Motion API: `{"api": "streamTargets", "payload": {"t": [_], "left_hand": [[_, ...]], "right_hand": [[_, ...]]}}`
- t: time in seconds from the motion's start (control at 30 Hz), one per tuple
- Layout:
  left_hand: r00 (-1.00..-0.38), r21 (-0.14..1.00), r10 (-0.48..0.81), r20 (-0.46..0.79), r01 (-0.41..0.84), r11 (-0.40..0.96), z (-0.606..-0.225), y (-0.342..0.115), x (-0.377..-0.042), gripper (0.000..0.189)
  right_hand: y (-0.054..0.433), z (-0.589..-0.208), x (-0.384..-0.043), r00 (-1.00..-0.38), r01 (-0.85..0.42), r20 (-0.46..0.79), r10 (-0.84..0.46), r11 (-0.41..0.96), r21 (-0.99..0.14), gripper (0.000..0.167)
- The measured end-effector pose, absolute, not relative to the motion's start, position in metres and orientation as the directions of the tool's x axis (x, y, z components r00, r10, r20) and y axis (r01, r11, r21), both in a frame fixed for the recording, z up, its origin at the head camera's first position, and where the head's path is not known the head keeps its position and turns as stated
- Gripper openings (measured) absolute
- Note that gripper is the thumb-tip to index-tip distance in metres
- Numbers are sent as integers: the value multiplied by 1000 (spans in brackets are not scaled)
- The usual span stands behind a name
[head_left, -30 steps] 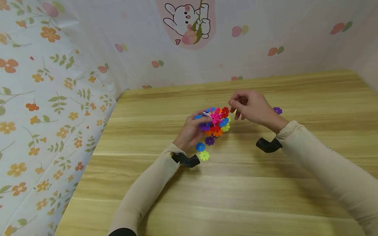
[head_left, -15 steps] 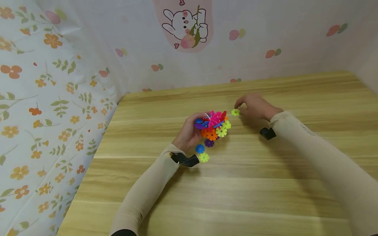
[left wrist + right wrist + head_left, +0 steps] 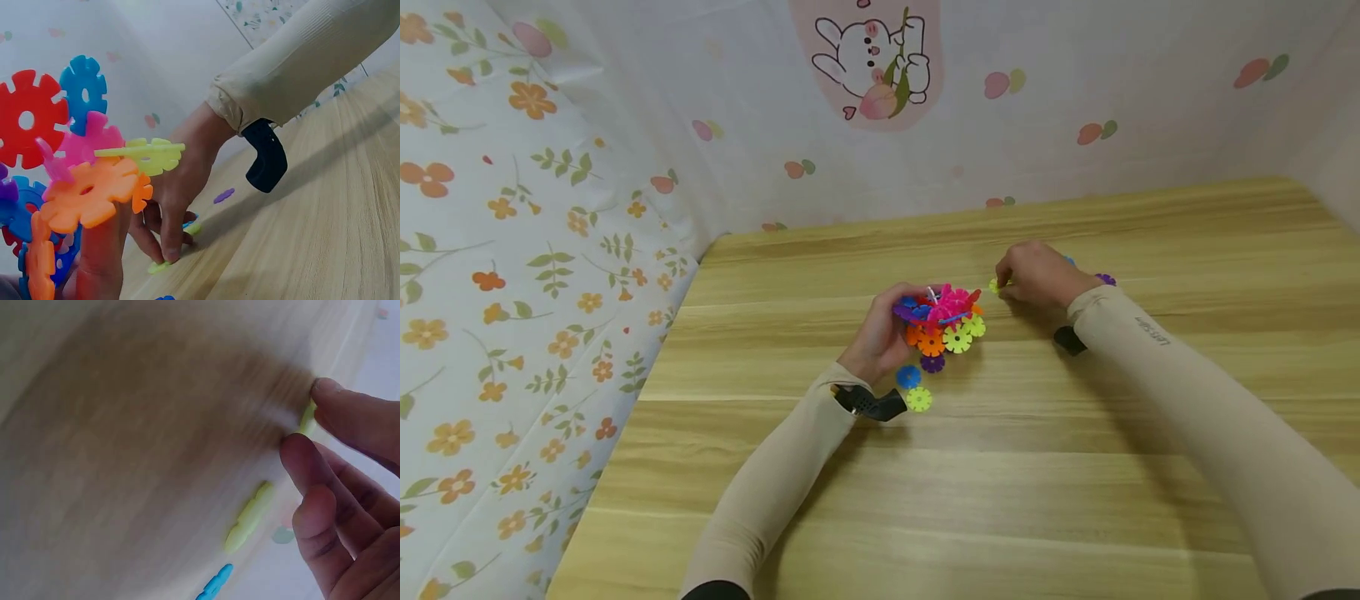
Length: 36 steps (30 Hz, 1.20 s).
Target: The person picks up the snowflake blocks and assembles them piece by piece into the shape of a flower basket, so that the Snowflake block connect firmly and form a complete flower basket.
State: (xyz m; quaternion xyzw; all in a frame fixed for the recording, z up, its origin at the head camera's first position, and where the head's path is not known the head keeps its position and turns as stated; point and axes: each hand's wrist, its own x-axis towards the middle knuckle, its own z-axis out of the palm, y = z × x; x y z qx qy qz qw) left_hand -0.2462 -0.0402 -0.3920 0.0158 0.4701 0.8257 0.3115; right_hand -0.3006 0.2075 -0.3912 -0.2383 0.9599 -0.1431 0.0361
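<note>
Fingers of your left hand (image 3: 882, 337) curl round the cluster (image 3: 949, 308) from its left; those of your right hand (image 3: 1043, 273), right of the cluster and a little beyond it, pinch a lime disc (image 3: 994, 285) at the table (image 3: 1000, 500), though how firmly cannot be told.

Nearest you, short of the cluster, lie a near lime disc (image 3: 919, 399), a near blue disc (image 3: 908, 377) and a near purple disc (image 3: 932, 363), the purple one closest to it. You probably hold the cluster from one side to keep it steady, leaving its right side exposed and your other hand free. You seem to take the lime disc by its rim because it is thin and lies low. Past your right fingers, farther right of the cluster, wait a spare lime disc (image 3: 250, 517), a far blue disc (image 3: 1070, 260) and a far purple disc (image 3: 1105, 279).

A second ago your right hand was raised close beside the cluster; half a second ago the lime disc showed whole, and now your fingertips cover most of it. The cluster has tipped, so its lime and orange pieces face you more. The three near discs have stayed put.
</note>
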Motion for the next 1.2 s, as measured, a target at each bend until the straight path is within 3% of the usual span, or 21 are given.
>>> {"api": "streamTargets", "payload": {"t": [0.17,0.3,0.43,0.6,0.73,0.9,1.2], "left_hand": [[-777,810,567,-274,-505,-300,-391,-43,-246,52],[-764,821,582,-280,-505,-268,-392,-43,-246,44],[-762,814,595,-257,-502,-291,-392,-44,-245,30],[-766,822,589,-256,-494,-284,-392,-44,-244,26],[-778,861,572,-259,-455,-229,-391,-44,-245,37],[-772,900,588,-242,-404,-161,-392,-43,-248,50],[-777,916,582,-241,-380,-128,-396,-44,-248,37]], "right_hand": [[200,-390,-305,-908,-387,-36,-418,868,-310,8],[198,-388,-308,-919,-332,-85,-384,874,-355,14],[203,-392,-306,-906,-365,-58,-419,844,-393,13],[210,-383,-295,-901,-327,-74,-427,782,-530,21],[207,-363,-281,-918,-227,-100,-384,714,-663,28],[199,-345,-261,-934,-156,-74,-349,586,-795,24],[186,-343,-244,-956,-158,-13,-295,546,-823,14]]}}
